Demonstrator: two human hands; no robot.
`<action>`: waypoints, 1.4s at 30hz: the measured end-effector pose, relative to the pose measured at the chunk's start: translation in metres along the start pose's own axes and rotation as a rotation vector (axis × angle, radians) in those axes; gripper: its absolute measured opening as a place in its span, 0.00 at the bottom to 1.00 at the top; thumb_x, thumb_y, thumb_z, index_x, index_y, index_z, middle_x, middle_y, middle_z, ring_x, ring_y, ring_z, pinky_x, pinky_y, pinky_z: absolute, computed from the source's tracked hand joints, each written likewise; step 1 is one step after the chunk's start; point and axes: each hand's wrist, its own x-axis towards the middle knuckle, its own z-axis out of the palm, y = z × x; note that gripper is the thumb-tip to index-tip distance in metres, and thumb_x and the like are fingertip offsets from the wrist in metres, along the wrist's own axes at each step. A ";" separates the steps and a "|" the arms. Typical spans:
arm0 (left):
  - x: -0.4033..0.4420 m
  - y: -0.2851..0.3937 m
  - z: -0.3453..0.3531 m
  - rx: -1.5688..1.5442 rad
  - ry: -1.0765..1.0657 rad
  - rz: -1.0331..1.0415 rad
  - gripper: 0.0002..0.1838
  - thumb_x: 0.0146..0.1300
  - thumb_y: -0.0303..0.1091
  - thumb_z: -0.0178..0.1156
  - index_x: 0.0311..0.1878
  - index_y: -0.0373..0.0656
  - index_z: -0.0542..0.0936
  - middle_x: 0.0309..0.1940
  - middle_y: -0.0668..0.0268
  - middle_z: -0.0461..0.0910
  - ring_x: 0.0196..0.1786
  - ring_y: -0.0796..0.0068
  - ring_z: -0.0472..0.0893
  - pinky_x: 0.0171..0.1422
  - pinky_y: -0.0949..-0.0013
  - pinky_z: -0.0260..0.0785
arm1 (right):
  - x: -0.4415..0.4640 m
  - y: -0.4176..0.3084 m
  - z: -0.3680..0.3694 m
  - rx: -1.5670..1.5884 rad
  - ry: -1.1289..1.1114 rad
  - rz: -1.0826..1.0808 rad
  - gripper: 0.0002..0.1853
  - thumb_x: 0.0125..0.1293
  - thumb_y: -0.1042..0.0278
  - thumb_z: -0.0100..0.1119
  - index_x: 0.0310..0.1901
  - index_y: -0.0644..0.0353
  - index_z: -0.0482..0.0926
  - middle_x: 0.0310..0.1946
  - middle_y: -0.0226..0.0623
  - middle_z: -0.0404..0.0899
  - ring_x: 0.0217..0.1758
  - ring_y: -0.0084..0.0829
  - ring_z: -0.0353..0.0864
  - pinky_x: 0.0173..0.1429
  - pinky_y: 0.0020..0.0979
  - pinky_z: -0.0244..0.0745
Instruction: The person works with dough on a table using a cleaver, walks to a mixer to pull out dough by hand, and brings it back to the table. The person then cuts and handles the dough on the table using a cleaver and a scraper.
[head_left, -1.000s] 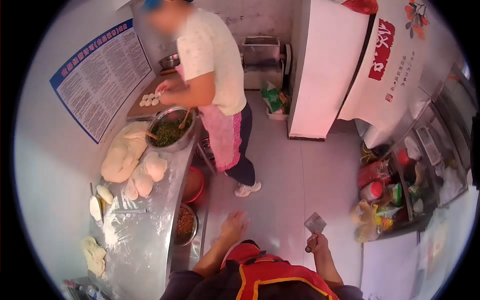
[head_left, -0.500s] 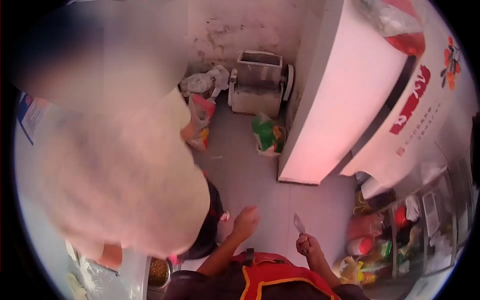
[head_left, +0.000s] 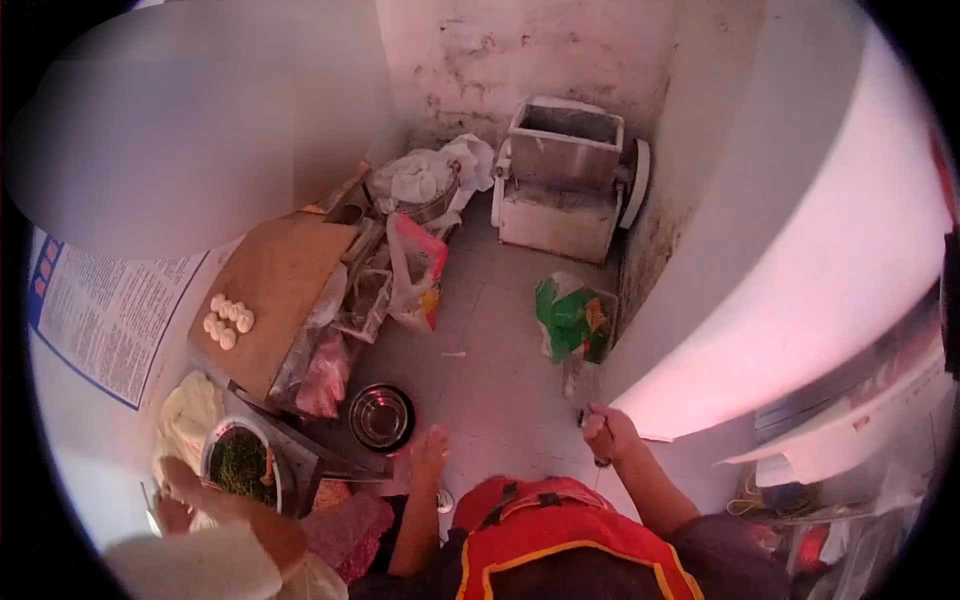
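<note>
My left hand point(head_left: 430, 455) hangs low at the bottom centre with its fingers loosely curled, and nothing shows in it. A steel bowl point(head_left: 381, 418) stands on the floor just beyond it, apart from the fingers. To the right, my right hand point(head_left: 610, 435) is closed around a small spatula-like tool point(head_left: 602, 462) with a dark handle. Its blade is hard to make out against the pale background. A green plastic bag point(head_left: 568, 310) lies on the floor ahead of this hand.
Another person's hand point(head_left: 180, 495) is by a pot of chopped greens point(head_left: 240, 462) at lower left. Several dough pieces point(head_left: 228, 320) sit on a wooden board point(head_left: 285, 270). A metal machine point(head_left: 560, 180) stands by the back wall. A white panel point(head_left: 800, 300) rises at right.
My view has swung left. The other person has moved to the lower left, uncovering the board, dough pieces, pot and steel bowl. The tool stays in my right hand.
</note>
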 end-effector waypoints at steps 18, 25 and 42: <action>0.528 0.228 0.115 0.477 -0.042 0.327 0.18 0.70 0.41 0.52 0.50 0.33 0.77 0.39 0.54 0.81 0.44 0.63 0.80 0.51 0.65 0.70 | 0.308 -0.271 0.187 0.254 0.319 -0.354 0.20 0.66 0.63 0.54 0.16 0.49 0.62 0.11 0.26 0.62 0.12 0.26 0.64 0.18 0.30 0.62; 0.707 0.275 0.276 0.476 -0.318 0.497 0.25 0.70 0.42 0.53 0.64 0.35 0.68 0.61 0.47 0.71 0.63 0.51 0.71 0.67 0.60 0.62 | 0.407 -0.367 0.168 0.084 0.535 -0.608 0.21 0.67 0.60 0.51 0.15 0.48 0.63 0.11 0.29 0.66 0.14 0.31 0.68 0.22 0.37 0.68; 1.023 0.412 0.615 0.647 -0.563 0.720 0.36 0.66 0.42 0.58 0.70 0.32 0.56 0.69 0.42 0.58 0.72 0.44 0.58 0.75 0.55 0.51 | 0.500 -0.542 0.261 0.070 1.163 -0.975 0.07 0.65 0.65 0.55 0.34 0.56 0.70 0.19 0.28 0.65 0.22 0.24 0.71 0.29 0.31 0.72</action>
